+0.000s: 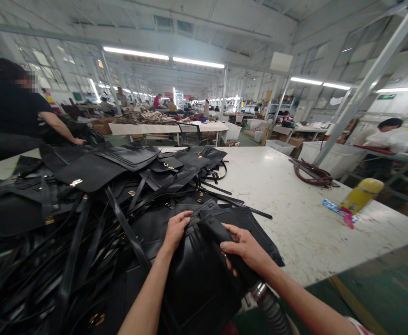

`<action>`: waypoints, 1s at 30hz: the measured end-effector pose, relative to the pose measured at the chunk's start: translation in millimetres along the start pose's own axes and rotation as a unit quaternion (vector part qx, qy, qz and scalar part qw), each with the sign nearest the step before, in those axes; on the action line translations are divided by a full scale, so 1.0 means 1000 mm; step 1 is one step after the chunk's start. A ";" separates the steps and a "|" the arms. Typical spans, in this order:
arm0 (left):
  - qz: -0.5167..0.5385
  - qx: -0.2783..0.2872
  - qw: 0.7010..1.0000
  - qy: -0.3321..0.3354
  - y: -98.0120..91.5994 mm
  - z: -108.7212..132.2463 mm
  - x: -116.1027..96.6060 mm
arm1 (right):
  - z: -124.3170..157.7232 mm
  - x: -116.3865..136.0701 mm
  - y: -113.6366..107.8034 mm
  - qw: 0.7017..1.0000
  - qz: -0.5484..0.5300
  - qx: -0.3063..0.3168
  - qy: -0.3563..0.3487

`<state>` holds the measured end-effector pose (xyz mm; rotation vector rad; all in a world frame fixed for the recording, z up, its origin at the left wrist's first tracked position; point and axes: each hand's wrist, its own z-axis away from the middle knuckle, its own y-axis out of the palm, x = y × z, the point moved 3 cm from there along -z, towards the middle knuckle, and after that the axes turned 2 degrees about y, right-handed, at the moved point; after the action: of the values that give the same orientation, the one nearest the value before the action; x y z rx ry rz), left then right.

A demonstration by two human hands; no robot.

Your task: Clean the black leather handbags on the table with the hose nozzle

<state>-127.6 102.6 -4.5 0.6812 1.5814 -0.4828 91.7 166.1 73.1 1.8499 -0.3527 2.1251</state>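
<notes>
A black leather bag (197, 274) lies in front of me on the pile. My left hand (176, 229) is at its upper left part, with thumb and fingers closed on the leather. In my right hand (244, 246) is a black vacuum nozzle (214, 230), the fingers wrapped round its handle. Its flat tip is over the upper part of the bag, and I cannot tell whether it touches. From the handle a metal collar leads to a ribbed grey hose (274, 304), which runs down out of view.
Black bag pieces (92, 170) with straps and gold clasps are heaped on the left of the white table (316, 223). At right are a yellow bottle (361, 195), a blue-and-white packet (333, 205) and brown straps (310, 173). A co-worker (11, 107) stands at far left.
</notes>
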 end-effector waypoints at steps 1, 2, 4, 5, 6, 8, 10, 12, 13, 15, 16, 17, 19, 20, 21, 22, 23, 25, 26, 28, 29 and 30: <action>0.007 0.005 1.000 -0.002 0.001 0.001 -0.001 | -0.001 -0.001 0.002 1.000 0.005 0.018 0.016; 0.014 0.010 1.000 -0.004 0.001 0.003 -0.002 | -0.003 -0.003 0.006 0.999 0.008 0.036 0.031; 0.028 0.021 0.999 -0.008 0.002 0.006 -0.005 | -0.009 -0.005 0.013 0.998 0.001 0.054 0.037; 0.034 0.026 0.999 -0.010 0.002 0.007 -0.006 | -0.013 -0.006 0.016 0.998 -0.007 0.049 0.026; 0.040 0.030 0.999 -0.011 0.003 0.009 -0.007 | -0.016 -0.005 0.018 0.999 -0.017 0.034 0.007; 0.049 0.038 0.998 -0.016 0.004 0.011 -0.008 | -0.020 -0.003 0.018 0.999 -0.038 -0.007 -0.032; 0.056 0.049 0.997 -0.023 0.005 0.012 -0.009 | -0.020 -0.001 0.013 0.997 -0.056 -0.029 -0.047; 0.061 0.064 0.995 -0.037 0.007 0.013 -0.010 | -0.018 -0.001 0.007 0.997 -0.068 -0.022 -0.038; 0.063 0.075 0.994 -0.047 0.008 0.013 -0.010 | -0.018 -0.002 0.004 0.997 -0.073 -0.014 -0.030; 0.068 0.100 0.990 -0.067 0.009 0.014 -0.012 | -0.020 -0.005 0.000 0.997 -0.081 -0.001 -0.015; 0.071 0.110 0.989 -0.077 0.010 0.014 -0.012 | -0.024 -0.007 -0.001 0.996 -0.085 0.003 -0.010; 0.073 0.116 0.987 -0.084 0.010 0.014 -0.013 | -0.028 -0.008 -0.001 0.996 -0.089 0.003 -0.008; 0.076 0.116 0.986 -0.094 0.010 0.014 -0.013 | -0.038 -0.009 -0.003 0.995 -0.095 -0.013 -0.020; 0.077 0.112 0.986 -0.098 0.009 0.014 -0.013 | -0.042 -0.008 -0.004 0.994 -0.097 -0.026 -0.032; 0.078 0.108 0.986 -0.101 0.009 0.014 -0.012 | -0.044 -0.006 -0.005 0.993 -0.098 -0.039 -0.045; 0.079 0.104 0.986 -0.104 0.009 0.014 -0.011 | -0.045 -0.004 -0.007 0.992 -0.099 -0.052 -0.058; 0.079 0.102 0.986 -0.106 0.009 0.013 -0.011 | -0.044 -0.002 -0.009 0.991 -0.100 -0.060 -0.065; 0.082 0.101 0.986 -0.108 0.009 0.012 -0.009 | -0.036 0.000 -0.011 0.992 -0.098 -0.052 -0.058; 0.084 0.102 0.985 -0.108 0.009 0.012 -0.009 | -0.032 -0.001 -0.010 0.994 -0.094 -0.039 -0.045; 0.088 0.104 0.985 -0.104 0.009 0.011 -0.007 | -0.023 -0.005 -0.007 0.996 -0.082 -0.010 -0.014; 0.089 0.104 0.985 -0.101 0.008 0.011 -0.007 | -0.021 -0.008 -0.004 0.997 -0.078 -0.001 -0.002; 0.089 0.103 0.986 -0.096 0.007 0.011 -0.007 | -0.020 -0.011 -0.001 0.997 -0.075 0.002 0.004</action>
<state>-114.2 99.5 1.8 0.8963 1.2879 -0.5658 75.4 174.0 59.8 1.8093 -0.2003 2.0339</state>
